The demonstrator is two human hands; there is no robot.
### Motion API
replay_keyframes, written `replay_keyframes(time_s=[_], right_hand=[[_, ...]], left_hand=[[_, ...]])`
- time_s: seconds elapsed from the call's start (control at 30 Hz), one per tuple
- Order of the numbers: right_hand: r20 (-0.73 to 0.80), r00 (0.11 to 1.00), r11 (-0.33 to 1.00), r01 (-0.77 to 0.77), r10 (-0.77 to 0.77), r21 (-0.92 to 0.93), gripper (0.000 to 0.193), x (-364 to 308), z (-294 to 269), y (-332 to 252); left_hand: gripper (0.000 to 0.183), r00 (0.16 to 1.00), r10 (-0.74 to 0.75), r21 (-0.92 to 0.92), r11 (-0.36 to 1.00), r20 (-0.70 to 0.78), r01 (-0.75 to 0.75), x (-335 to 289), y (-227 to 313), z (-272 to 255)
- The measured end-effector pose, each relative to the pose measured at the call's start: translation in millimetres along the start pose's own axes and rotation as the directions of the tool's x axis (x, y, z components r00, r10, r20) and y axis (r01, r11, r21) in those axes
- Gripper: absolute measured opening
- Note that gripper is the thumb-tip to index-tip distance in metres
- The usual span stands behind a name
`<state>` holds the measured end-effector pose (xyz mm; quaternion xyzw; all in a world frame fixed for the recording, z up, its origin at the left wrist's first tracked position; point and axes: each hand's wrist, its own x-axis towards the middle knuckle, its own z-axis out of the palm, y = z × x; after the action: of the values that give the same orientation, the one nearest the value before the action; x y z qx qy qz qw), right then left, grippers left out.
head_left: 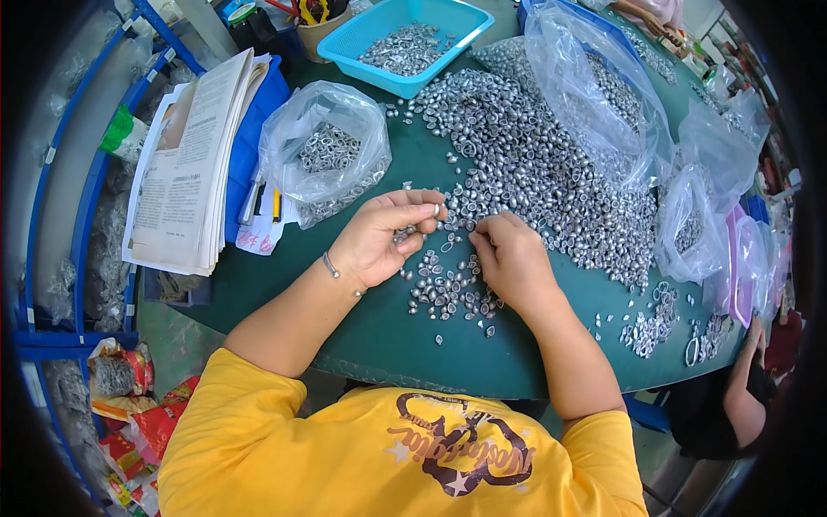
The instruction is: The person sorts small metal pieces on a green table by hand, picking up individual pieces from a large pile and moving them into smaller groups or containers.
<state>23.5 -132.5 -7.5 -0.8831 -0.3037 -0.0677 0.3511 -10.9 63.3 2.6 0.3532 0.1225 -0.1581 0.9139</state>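
My left hand (388,231) is closed, its thumb and forefinger pinching a small silvery metal piece (437,210). More such pieces show under its curled fingers. To its right, my right hand (514,260) has its thumb and fingers pressed together; anything between them is too small to make out. A large heap of small rounded metal pieces (551,185) spreads just beyond both hands. Between my wrists lies a smaller scatter of cup-like metal pieces (448,291) on the green tabletop (370,336).
A clear bag of metal rings (326,151) stands left of the heap, beside stacked papers (194,164) against a blue bin. Behind is a turquoise basket (405,84). Clear bags (603,86) crowd the right. Small piles of ring parts (650,326) lie near the right edge, beside another person's arm (745,388).
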Motion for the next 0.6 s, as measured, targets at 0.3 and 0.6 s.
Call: replay_keyframes(time_s=[0.3, 0.6], right_hand=[[0.729, 0.672, -0.513, -0.583, 0.132, 0.63, 0.01, 3, -26, 5], [0.705, 0.707, -0.517, -0.583, 0.057, 0.626, 0.013, -3, -23, 12]], left_hand=[[0.015, 0.994, -0.102, 0.035, 0.994, 0.026, 0.101, -5, -15, 5], [0.011, 0.996, -0.053, -0.136, 0.989, 0.074, 0.063, -1, -9, 11]])
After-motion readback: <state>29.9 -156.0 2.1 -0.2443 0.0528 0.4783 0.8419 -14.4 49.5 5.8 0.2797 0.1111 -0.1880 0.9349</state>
